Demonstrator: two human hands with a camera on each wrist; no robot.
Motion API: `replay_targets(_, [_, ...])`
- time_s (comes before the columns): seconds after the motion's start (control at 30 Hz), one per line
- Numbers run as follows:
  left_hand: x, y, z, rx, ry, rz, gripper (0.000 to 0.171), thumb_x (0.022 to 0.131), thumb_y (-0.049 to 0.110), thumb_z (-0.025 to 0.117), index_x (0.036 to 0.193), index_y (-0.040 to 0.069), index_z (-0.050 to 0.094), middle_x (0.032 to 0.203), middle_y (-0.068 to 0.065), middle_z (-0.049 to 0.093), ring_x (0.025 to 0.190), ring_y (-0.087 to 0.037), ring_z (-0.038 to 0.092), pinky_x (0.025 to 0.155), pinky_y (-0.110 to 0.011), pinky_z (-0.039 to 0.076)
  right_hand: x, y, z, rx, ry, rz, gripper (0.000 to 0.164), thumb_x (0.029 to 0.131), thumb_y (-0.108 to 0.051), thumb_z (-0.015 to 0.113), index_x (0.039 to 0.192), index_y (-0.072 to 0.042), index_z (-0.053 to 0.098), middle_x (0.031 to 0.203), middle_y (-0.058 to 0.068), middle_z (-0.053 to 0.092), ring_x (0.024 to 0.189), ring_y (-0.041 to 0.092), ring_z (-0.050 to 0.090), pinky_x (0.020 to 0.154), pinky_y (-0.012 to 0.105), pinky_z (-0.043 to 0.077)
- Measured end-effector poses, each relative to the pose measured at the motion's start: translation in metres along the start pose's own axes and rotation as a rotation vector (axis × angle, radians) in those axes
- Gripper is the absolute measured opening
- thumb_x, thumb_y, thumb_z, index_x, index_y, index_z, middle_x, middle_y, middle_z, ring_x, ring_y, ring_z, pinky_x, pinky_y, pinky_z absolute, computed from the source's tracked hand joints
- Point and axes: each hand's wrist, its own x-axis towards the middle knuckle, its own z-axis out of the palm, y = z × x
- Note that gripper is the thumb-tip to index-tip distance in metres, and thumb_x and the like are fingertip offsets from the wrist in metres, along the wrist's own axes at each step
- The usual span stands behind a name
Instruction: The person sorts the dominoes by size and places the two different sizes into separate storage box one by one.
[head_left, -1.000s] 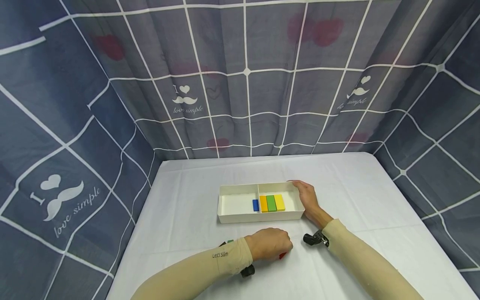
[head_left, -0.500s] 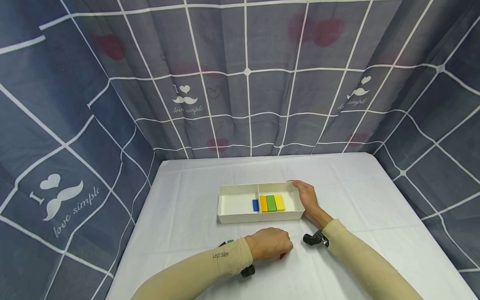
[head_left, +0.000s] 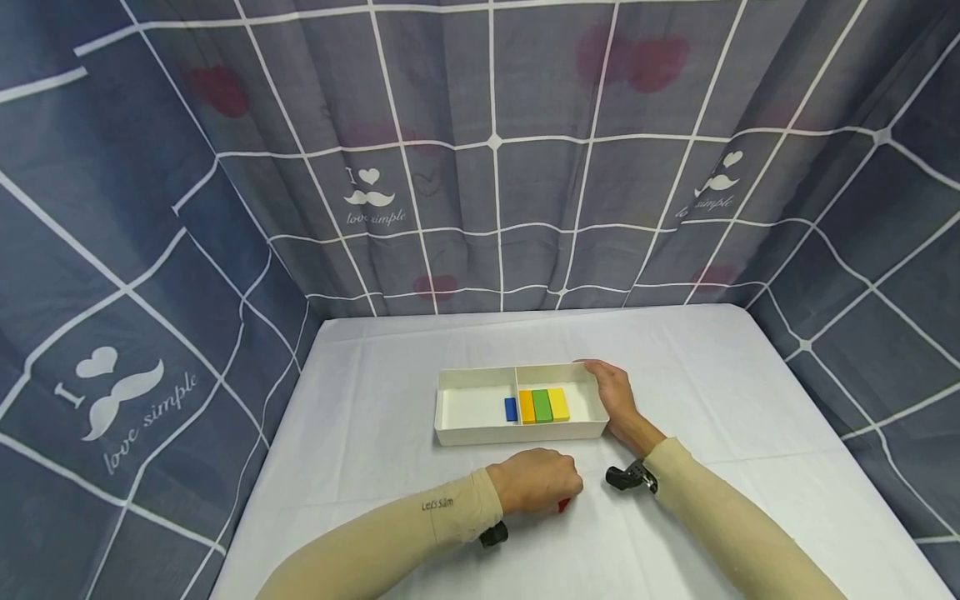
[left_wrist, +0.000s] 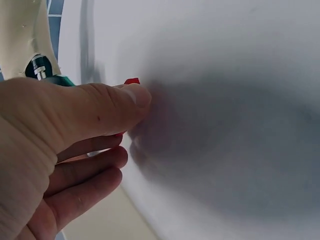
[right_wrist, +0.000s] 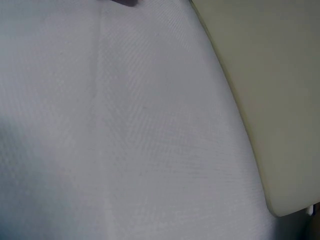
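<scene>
My left hand [head_left: 536,481] is just in front of the box, low over the white cloth. In the left wrist view, its thumb and forefinger pinch a small red block [left_wrist: 132,81], mostly covered by the thumb; the other fingers are curled. The head view shows only a corner of that block below the knuckles. My right hand [head_left: 615,393] grips the right end of a white two-part box [head_left: 487,435]. In the box's right part, an orange block [head_left: 527,407], a green block [head_left: 542,407] and a yellow block [head_left: 558,405] stand side by side.
A small blue block [head_left: 511,409] lies in the box's left part, against the divider. The right wrist view shows the box wall [right_wrist: 270,110] beside the cloth. Dark checked curtains [head_left: 450,183] hang around the white-covered table [head_left: 375,400].
My left hand has risen slightly toward the box, still pinching the red block. A green bit seen earlier beside the left sleeve is now hidden. My right hand and the box stay put.
</scene>
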Motion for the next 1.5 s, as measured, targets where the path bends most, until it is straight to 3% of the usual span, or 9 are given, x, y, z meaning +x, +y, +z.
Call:
replay_targets(0.33, [-0.003, -0.009, -0.01, 0.009, -0.003, -0.019, 0.013, 0.09, 0.021, 0.092, 0.098, 0.026, 0.083, 0.091, 0.012, 0.078, 0.076, -0.003, 0.068, 0.074, -0.015, 0.057, 0.001, 0.001, 0.0, 0.003, 0.005, -0.007, 0.047, 0.115, -0.031, 0.049, 0.144, 0.001, 0.067, 0.149, 0.021, 0.066, 0.12, 0.018, 0.069, 0.094, 0.024, 0.059])
replay_targets(0.57, [-0.008, -0.02, -0.019, 0.029, 0.007, -0.032, 0.015, 0.089, 0.028, 0.093, 0.097, 0.027, 0.081, 0.091, 0.012, 0.077, 0.078, -0.004, 0.068, 0.076, -0.016, 0.056, 0.001, 0.002, 0.0, 0.014, 0.003, 0.001, 0.047, 0.114, -0.031, 0.05, 0.144, 0.001, 0.068, 0.148, 0.02, 0.067, 0.116, 0.017, 0.07, 0.092, 0.024, 0.059])
replay_targets(0.87, [-0.013, -0.029, -0.03, -0.032, 0.026, -0.049, 0.015, 0.089, 0.025, 0.094, 0.099, 0.025, 0.083, 0.092, 0.012, 0.079, 0.082, -0.001, 0.068, 0.076, -0.012, 0.055, 0.003, 0.002, 0.0, 0.025, 0.016, -0.004, 0.046, 0.114, -0.029, 0.05, 0.142, 0.003, 0.069, 0.143, 0.017, 0.07, 0.114, 0.015, 0.07, 0.091, 0.025, 0.059])
replay_targets(1.3, [-0.019, -0.043, -0.043, -0.062, 0.026, -0.127, 0.018, 0.091, 0.027, 0.093, 0.105, 0.022, 0.084, 0.093, 0.011, 0.08, 0.081, -0.003, 0.071, 0.078, -0.014, 0.058, 0.001, 0.0, 0.002, 0.05, 0.017, 0.003, 0.045, 0.113, -0.027, 0.051, 0.141, 0.004, 0.069, 0.14, 0.019, 0.07, 0.109, 0.017, 0.07, 0.089, 0.027, 0.061])
replay_targets(1.5, [-0.024, -0.049, -0.049, -0.099, 0.059, -0.127, 0.012, 0.091, 0.021, 0.092, 0.097, 0.02, 0.082, 0.086, 0.011, 0.077, 0.075, -0.003, 0.066, 0.073, -0.014, 0.055, 0.002, 0.001, 0.001, 0.04, 0.012, 0.004, 0.045, 0.113, -0.029, 0.052, 0.14, 0.002, 0.071, 0.141, 0.019, 0.069, 0.11, 0.015, 0.07, 0.089, 0.026, 0.06])
